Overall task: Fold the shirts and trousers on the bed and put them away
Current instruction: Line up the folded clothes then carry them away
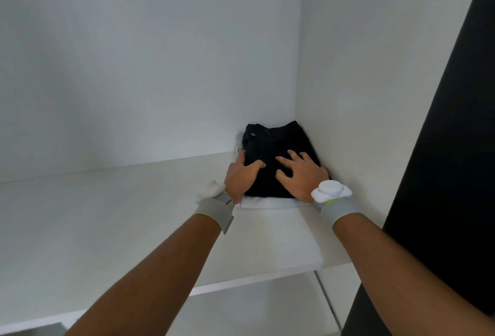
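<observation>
Folded black trousers (273,145) lie in the far right corner of a white wardrobe shelf (120,215). They rest on a folded white garment (267,204), whose edge shows at the front and left. My left hand (241,175) grips the left side of the trousers, fingers curled over the edge. My right hand (301,175) lies flat on top of the trousers with fingers spread. Both wrists wear grey bands with white sensors.
The white back wall (147,68) and right side wall (348,81) close in the corner. A dark wardrobe door or panel (442,175) stands at the right. Bare shelf stretches to the left of the pile. A lower shelf (254,314) shows beneath.
</observation>
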### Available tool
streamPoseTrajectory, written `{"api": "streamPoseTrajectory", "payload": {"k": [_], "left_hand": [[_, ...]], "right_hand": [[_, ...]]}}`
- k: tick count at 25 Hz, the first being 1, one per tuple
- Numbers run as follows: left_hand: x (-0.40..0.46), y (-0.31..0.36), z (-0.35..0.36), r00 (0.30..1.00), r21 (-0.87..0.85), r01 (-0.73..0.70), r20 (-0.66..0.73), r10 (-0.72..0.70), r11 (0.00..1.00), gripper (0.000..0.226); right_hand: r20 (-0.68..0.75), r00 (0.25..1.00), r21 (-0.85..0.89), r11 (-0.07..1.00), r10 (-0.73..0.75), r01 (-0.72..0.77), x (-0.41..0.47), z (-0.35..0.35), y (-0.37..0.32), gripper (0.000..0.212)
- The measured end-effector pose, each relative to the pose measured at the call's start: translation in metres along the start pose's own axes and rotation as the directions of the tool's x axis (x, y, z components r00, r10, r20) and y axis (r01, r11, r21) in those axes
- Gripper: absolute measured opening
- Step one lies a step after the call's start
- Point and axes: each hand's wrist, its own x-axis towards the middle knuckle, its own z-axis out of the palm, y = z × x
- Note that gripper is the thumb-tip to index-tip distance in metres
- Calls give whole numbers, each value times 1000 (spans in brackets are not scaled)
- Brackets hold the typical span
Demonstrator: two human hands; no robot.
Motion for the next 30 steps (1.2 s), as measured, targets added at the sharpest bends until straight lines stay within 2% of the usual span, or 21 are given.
{"api": "streamPoseTrajectory", "payload": {"k": [3, 5, 7, 9, 10, 12, 14, 16, 17, 20, 21, 22, 24, 26, 29, 30], "left_hand": [[0, -3, 2, 999, 77, 32, 1, -33, 997, 77], [-6, -1, 2, 999, 229, 32, -34, -25, 973, 82], [-11, 8, 2, 983, 485, -94, -94, 159, 869, 73], [-20, 23, 0, 913, 608, -309, -26, 407, 732, 61], [-23, 30, 0, 885, 570, -397, 30, 465, 719, 52], [-42, 43, 9, 859, 423, -500, 136, 493, 755, 35], [-65, 49, 24, 821, 296, -571, 228, 524, 766, 27], [-107, 44, 54, 701, 158, -693, 378, 605, 704, 28], [-115, 41, 58, 678, 132, -715, 372, 634, 687, 30], [-183, 10, 86, 543, -29, -787, 440, 715, 616, 26], [-213, -3, 95, 483, -82, -797, 509, 713, 598, 26], [-251, -22, 106, 406, -159, -794, 580, 706, 587, 27], [-329, -60, 116, 286, -255, -753, 703, 651, 606, 27], [-399, -93, 125, 169, -304, -692, 814, 556, 655, 27], [-526, -157, 124, -119, -371, -646, 912, 392, 667, 32], [-566, -180, 118, -223, -386, -636, 921, 320, 668, 32]], "right_hand": [[-23, 1000, -17, 1000, -1, 0, 2, 3, 4, 51], [21, 1000, -38, 999, 5, -4, 1, 0, 2, 52], [45, 999, -77, 997, 4, 0, -3, -7, -2, 55], [-23, 1000, -37, 999, 16, -17, -15, -14, -7, 57], [-66, 997, 38, 999, 28, -25, -24, -17, -10, 57], [-116, 992, 214, 977, 49, -24, -52, -30, -12, 54], [-146, 984, 409, 912, 105, -37, -82, -44, -14, 44], [-242, 923, 516, 845, 298, -137, -142, -47, -10, 36], [-271, 905, 545, 827, 329, -138, -154, -50, -14, 35], [-356, 768, 588, 767, 532, -259, -252, -32, -25, 31], [-384, 691, 601, 734, 612, -316, -291, -23, -30, 29], [-392, 583, 628, 670, 712, -396, -338, -11, -37, 27], [-335, 403, 691, 512, 852, -510, -430, 10, -58, 21], [-264, 258, 726, 368, 929, -581, -513, 33, -81, 22], [-188, -25, 735, 124, 982, -667, -655, 76, -131, 40], [-154, -139, 744, 22, 978, -667, -696, 92, -152, 41]]}}
